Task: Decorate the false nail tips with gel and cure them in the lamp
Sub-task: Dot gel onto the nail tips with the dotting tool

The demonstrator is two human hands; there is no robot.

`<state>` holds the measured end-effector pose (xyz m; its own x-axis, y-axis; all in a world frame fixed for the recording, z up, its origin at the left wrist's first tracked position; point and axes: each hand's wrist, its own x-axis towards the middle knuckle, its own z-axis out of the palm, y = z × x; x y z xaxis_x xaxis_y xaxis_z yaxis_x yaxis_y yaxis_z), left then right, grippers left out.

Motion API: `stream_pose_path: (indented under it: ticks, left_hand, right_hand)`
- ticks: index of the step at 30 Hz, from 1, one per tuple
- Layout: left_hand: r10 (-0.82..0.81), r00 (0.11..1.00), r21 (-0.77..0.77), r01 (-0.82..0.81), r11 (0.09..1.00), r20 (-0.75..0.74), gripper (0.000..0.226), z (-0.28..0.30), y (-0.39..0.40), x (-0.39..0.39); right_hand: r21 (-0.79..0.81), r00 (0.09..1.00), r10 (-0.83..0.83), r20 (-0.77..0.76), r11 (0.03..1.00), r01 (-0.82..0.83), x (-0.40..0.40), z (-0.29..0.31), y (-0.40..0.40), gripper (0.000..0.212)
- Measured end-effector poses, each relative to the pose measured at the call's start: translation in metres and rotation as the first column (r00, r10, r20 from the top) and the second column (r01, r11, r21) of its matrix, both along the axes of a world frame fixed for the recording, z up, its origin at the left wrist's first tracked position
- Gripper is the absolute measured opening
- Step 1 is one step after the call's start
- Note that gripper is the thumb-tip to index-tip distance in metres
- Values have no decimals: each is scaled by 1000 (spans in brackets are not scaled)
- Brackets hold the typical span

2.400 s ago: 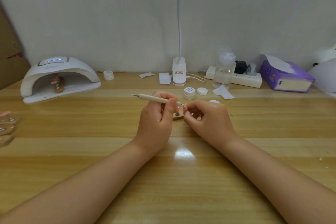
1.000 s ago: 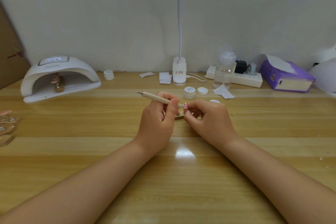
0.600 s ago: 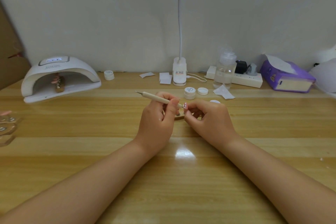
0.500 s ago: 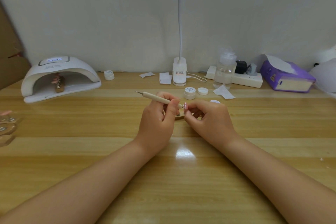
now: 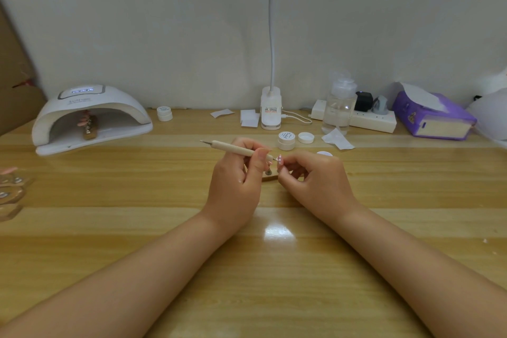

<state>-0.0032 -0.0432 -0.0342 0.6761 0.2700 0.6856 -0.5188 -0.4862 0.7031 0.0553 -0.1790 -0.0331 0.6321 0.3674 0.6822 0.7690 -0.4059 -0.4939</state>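
Your left hand (image 5: 233,186) is pinching a slim, pale wooden dotting tool (image 5: 237,149), thumb and fingers curled round its shaft, with one metal point sticking out to the left and the other meeting a small pink false nail tip (image 5: 280,159) speckled with white dots. Your right hand (image 5: 315,181) is curling its fingers round that tip's stand (image 5: 269,176); only a sliver of a wooden base and a metal post is showing between your hands, and the exact hold is hidden by your fingers. Both hands are hovering over the glossy, striped wooden table (image 5: 164,228). Behind them a squat white gel pot (image 5: 286,140) is sitting open, its round lid (image 5: 306,137) just beside it. At the far left the domed white curing lamp (image 5: 90,118) is sheltering another wooden stand of pink tips (image 5: 88,125), hard to make out in the shadow. More clear stands (image 5: 11,192) are being cut off by the left edge.
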Motion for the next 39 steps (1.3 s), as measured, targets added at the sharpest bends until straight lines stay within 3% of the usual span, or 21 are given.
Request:
stream_pose_path:
  ticks: [39]
  left_hand:
    - [13, 1000, 16, -12, 1000, -24, 13, -2, 1, 1]
  right_hand:
    - [-3, 1000, 4, -6, 1000, -4, 0, 0, 0, 4]
